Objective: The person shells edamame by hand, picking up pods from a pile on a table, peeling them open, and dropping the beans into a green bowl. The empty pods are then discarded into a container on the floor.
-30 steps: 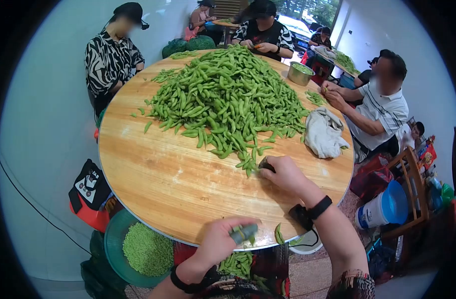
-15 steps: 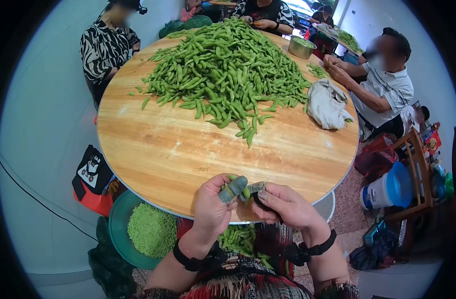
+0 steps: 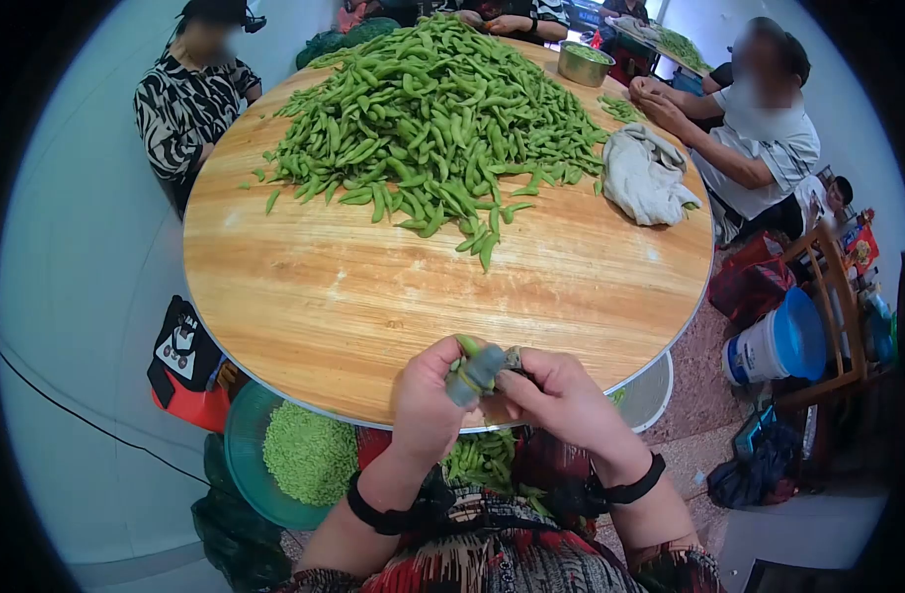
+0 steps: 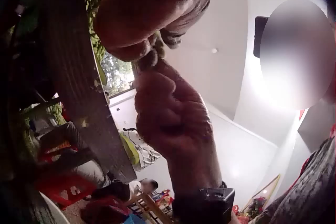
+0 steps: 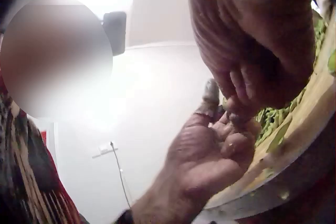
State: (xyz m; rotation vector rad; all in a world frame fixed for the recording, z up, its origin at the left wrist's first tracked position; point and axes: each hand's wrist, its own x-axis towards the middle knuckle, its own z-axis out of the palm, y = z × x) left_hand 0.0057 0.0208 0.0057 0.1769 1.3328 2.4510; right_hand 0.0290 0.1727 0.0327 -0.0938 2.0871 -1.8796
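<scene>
In the head view, my left hand (image 3: pixel 428 395) holds a green edamame pod (image 3: pixel 468 344), which pokes up beside its thumb. A grey-green sleeve (image 3: pixel 484 366) with a yellowish band covers that thumb. My right hand (image 3: pixel 561 395) meets it from the right, fingers curled, thumb and fingertips pinching at the pod's hidden end. A dark patterned cover (image 3: pixel 514 358) sits on a right fingertip. Both hands are close above the table's near edge. The left wrist view shows the right hand (image 4: pixel 170 108) fingertip to fingertip with the left; the right wrist view shows the left hand (image 5: pixel 207 150) palm up.
A big heap of edamame pods (image 3: pixel 423 119) stands on the round wooden table (image 3: pixel 304 287), beside a grey cloth (image 3: pixel 645 178) and a metal bowl (image 3: pixel 586 64). Below left is a green basin (image 3: pixel 245 465) of shelled beans; more pods (image 3: pixel 477 460) lie below the edge. People sit around.
My right hand has come back from the pile's near edge to meet my left hand. Both hands stay together since half a second ago, and the head view has tilted downward.
</scene>
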